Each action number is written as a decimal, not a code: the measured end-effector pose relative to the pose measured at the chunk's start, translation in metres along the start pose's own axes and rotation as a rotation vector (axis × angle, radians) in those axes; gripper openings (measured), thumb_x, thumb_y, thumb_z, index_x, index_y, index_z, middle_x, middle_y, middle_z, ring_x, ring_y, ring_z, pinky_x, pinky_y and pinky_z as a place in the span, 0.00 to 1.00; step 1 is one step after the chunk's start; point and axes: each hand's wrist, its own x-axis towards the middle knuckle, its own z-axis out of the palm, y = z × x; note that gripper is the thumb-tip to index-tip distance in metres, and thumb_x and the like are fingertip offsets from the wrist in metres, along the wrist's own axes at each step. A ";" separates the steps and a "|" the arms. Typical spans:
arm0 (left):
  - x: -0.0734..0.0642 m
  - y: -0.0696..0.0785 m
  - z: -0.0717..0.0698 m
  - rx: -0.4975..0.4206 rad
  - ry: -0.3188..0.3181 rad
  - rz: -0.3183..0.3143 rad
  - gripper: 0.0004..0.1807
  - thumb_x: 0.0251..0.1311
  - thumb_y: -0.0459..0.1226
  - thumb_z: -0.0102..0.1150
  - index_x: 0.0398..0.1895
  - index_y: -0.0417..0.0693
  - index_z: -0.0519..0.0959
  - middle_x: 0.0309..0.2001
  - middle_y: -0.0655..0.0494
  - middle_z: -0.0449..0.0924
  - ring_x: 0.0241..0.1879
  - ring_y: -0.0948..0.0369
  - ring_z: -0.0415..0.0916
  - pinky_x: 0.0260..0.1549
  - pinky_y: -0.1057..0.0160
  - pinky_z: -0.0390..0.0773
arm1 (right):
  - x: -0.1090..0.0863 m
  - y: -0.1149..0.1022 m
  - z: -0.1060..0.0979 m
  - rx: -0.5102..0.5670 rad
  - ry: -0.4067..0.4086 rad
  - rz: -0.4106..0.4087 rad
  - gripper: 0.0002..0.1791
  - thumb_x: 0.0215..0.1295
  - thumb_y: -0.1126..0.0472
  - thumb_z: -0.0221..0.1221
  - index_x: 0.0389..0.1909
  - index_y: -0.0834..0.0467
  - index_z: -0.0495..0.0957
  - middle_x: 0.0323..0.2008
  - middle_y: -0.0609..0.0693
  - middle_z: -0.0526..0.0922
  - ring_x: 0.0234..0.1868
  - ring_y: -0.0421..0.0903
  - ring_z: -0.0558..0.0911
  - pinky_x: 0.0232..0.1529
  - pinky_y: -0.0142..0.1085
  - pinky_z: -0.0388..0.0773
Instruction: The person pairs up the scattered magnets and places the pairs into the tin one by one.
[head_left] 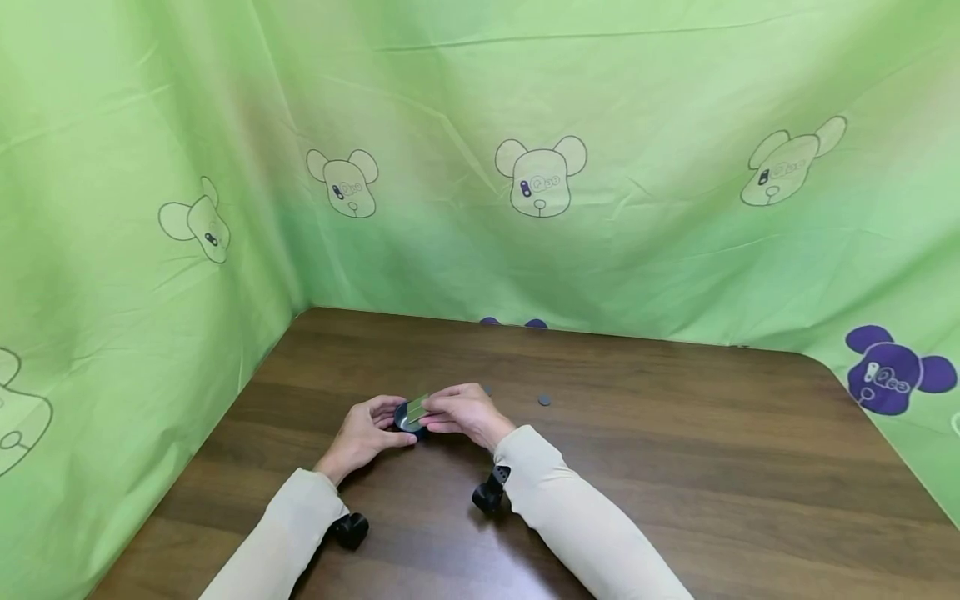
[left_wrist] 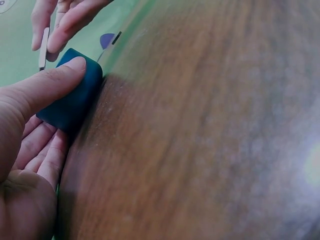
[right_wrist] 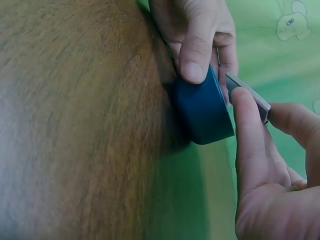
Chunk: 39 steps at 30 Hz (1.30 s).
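My left hand (head_left: 363, 435) grips a small, round, dark blue cup (right_wrist: 204, 112) with a pale, shiny inside. Its thumb presses one side of the cup, and the fingers lie round the other. My right hand (head_left: 465, 412) pinches a thin, flat rectangular piece (right_wrist: 254, 96) between thumb and fingers. The piece looks greenish with lines across it in the head view, and grey and metallic from the right wrist. It is tilted over the cup's mouth; whether the two touch I cannot tell. The cup sits on or just above the table.
On the brown wooden table (head_left: 675, 467) a small dark disc (head_left: 544, 400) lies right of my right hand. Another small dark thing (head_left: 487, 390) shows partly behind that hand. A green curtain (head_left: 450, 250) with bear heads hangs along the table's back and left edges.
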 end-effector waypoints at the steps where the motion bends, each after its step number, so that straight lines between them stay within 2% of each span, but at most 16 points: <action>1: 0.000 0.000 0.000 0.002 0.000 0.001 0.34 0.46 0.26 0.77 0.58 0.27 0.75 0.57 0.34 0.78 0.58 0.44 0.77 0.59 0.54 0.75 | 0.000 0.000 0.001 -0.005 0.001 0.004 0.19 0.67 0.71 0.60 0.55 0.79 0.73 0.42 0.71 0.84 0.30 0.44 0.87 0.36 0.32 0.85; 12: 0.002 -0.004 0.000 -0.006 -0.006 -0.003 0.33 0.46 0.25 0.76 0.58 0.26 0.74 0.57 0.33 0.77 0.58 0.44 0.76 0.59 0.56 0.76 | 0.002 -0.003 0.008 -0.046 0.052 0.041 0.18 0.65 0.71 0.61 0.53 0.77 0.76 0.34 0.64 0.87 0.28 0.42 0.87 0.33 0.30 0.85; 22: 0.002 -0.003 0.001 -0.024 -0.002 -0.003 0.32 0.46 0.25 0.76 0.57 0.26 0.75 0.55 0.34 0.78 0.57 0.44 0.77 0.59 0.57 0.76 | 0.006 -0.004 0.013 -0.161 0.094 0.036 0.16 0.63 0.70 0.61 0.50 0.75 0.78 0.32 0.64 0.87 0.24 0.42 0.86 0.26 0.30 0.84; 34: 0.001 -0.004 0.001 -0.014 -0.015 -0.013 0.33 0.44 0.25 0.77 0.57 0.28 0.75 0.55 0.35 0.79 0.56 0.45 0.78 0.56 0.61 0.78 | 0.002 -0.007 0.019 -0.398 0.167 -0.027 0.03 0.57 0.70 0.68 0.30 0.68 0.84 0.18 0.55 0.84 0.14 0.39 0.81 0.19 0.29 0.82; 39: 0.000 -0.001 0.001 -0.024 -0.023 -0.007 0.33 0.45 0.24 0.76 0.58 0.25 0.74 0.56 0.32 0.78 0.56 0.43 0.77 0.57 0.59 0.77 | 0.001 -0.006 0.013 -0.451 0.190 -0.029 0.06 0.57 0.69 0.69 0.25 0.65 0.81 0.15 0.51 0.81 0.13 0.37 0.77 0.17 0.28 0.79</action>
